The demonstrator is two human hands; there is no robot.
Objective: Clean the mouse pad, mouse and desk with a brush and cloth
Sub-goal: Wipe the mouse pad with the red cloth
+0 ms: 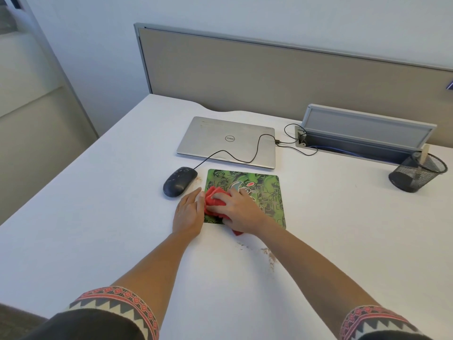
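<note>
Now mouse (179,181) slants far-right, cable end away; my right hand (241,212) grips bunched cloth (214,197) on mouse pad (264,192), left hand (187,214) flat, fingers straight, beside it.

Pale, evenly lit office corner.
Beige partition panel (269,77), grey-framed, before white wall (220,11); frosted panel (29,94) at left.
</note>
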